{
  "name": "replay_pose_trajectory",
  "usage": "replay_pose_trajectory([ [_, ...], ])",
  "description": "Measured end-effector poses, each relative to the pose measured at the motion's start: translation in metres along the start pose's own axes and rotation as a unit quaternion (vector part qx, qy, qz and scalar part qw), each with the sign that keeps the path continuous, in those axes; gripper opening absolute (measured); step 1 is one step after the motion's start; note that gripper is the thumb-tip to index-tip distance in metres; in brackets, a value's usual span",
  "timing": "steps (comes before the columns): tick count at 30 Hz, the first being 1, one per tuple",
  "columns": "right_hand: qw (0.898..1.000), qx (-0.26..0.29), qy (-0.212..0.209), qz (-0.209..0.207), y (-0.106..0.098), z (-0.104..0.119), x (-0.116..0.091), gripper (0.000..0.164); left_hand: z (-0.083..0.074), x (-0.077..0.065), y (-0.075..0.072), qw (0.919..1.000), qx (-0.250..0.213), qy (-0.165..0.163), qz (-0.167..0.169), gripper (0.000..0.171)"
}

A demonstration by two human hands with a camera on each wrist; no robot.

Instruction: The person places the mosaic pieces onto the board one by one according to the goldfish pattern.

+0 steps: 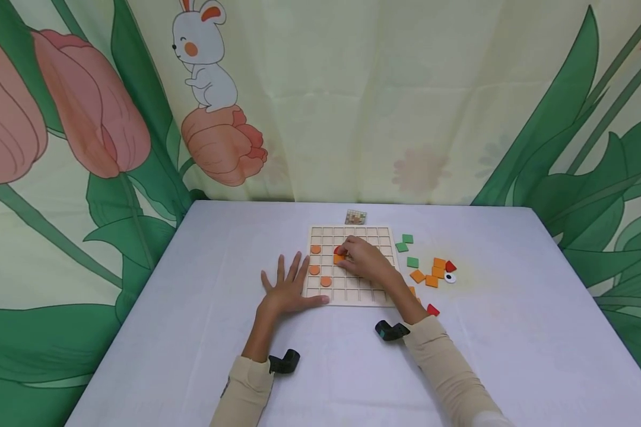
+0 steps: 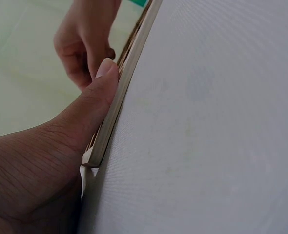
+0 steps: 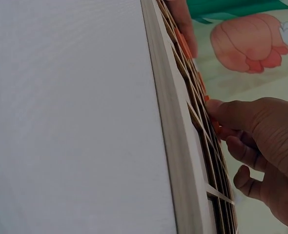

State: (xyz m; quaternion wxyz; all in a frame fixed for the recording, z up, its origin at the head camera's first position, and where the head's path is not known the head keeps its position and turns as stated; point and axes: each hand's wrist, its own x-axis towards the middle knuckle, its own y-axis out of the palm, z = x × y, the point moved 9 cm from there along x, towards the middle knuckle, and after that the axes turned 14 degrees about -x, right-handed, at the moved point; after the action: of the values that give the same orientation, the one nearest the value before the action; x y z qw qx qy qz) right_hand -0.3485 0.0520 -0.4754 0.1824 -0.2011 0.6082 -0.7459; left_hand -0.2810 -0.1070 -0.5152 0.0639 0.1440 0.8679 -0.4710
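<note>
A pale wooden grid board (image 1: pixel 360 293) lies on the table, with three round orange pieces (image 1: pixel 326 281) in its left cells. My left hand (image 1: pixel 287 295) is spread flat at the board's left side, its thumb resting on the near-left corner; the left wrist view shows that thumb along the board's edge (image 2: pixel 105 131). Over the middle of the grid, my right hand (image 1: pixel 367 260) pinches an orange square tile (image 1: pixel 339 260) between thumb and fingers, low at the cells. A red piece (image 1: pixel 338 250) sits just behind that tile, partly covered by the fingers.
Right of the board lie green squares (image 1: pixel 412 262), several orange squares (image 1: pixel 432 281), red pieces (image 1: pixel 450 266) and a white disc with a black dot (image 1: pixel 450 277). A small patterned card (image 1: pixel 355 217) is behind the board. A printed curtain (image 1: pixel 352 118) hangs beyond the table.
</note>
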Motion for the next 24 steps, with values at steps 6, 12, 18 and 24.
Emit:
replay_pose_trajectory([
  [6,1.0,-0.002,0.002,0.002,-0.0022,0.0026,-0.0005,0.028,-0.0011,-0.0009,-0.0012,1.0,-0.002,-0.002,-0.002,0.111],
  [12,1.0,-0.003,0.01,0.006,-0.0006,0.0011,-0.0011,0.027,-0.0011,-0.0007,0.0001,1.0,0.001,-0.004,0.001,0.111],
  [18,1.0,0.005,0.014,0.005,-0.0001,0.0004,-0.0012,0.027,-0.0006,-0.0004,0.0004,1.0,0.004,-0.009,0.003,0.112],
  [24,1.0,0.001,0.019,0.009,0.0009,-0.0001,-0.0017,0.028,-0.0004,-0.0006,0.0004,1.0,0.004,-0.009,0.001,0.112],
])
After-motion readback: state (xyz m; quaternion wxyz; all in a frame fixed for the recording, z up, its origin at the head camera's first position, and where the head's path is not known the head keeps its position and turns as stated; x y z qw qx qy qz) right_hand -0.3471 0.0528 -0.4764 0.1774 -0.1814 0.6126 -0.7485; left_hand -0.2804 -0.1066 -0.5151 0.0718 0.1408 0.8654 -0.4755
